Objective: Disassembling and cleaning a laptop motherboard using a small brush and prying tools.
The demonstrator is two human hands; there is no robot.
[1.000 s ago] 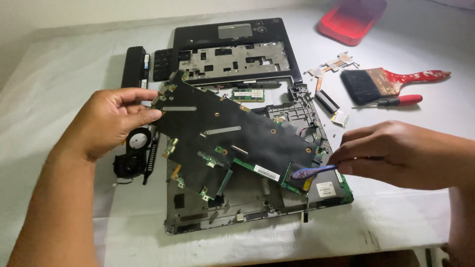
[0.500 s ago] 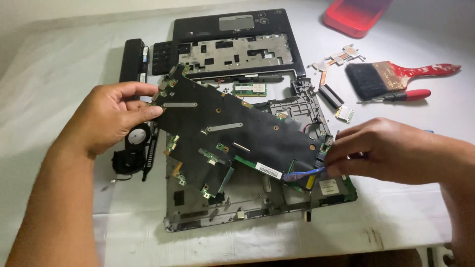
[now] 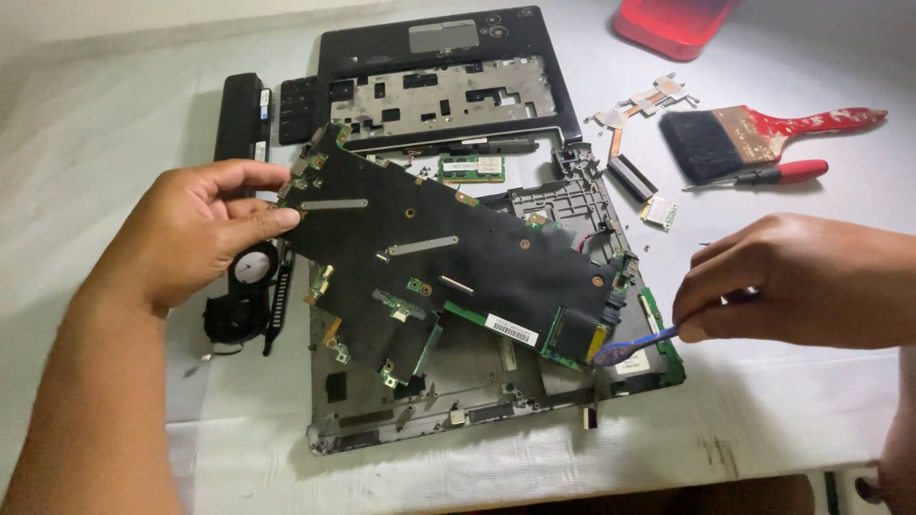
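Grey plastic laptop base shell [image 3: 420,410] lies nearest on the white table [image 3: 763,420], ribbed inside, screw posts showing. Above it the flat black laptop motherboard [image 3: 448,257] with green edges hangs tilted, upper-left corner high. Left hand [image 3: 196,234] pinches that corner, thumb on top, fingers closed on the edge. Right hand [image 3: 792,281] is closed on a thin blue plastic pry tool [image 3: 634,345], tip at the board's lower-right corner. Left: round black fan [image 3: 239,296]. Farther back: green memory stick [image 3: 471,169], black keyboard bezel [image 3: 444,81], copper heat pipe [image 3: 641,100], red-handled paint brush [image 3: 754,138], red screwdriver [image 3: 778,174] — then the red plastic tray [image 3: 673,21].
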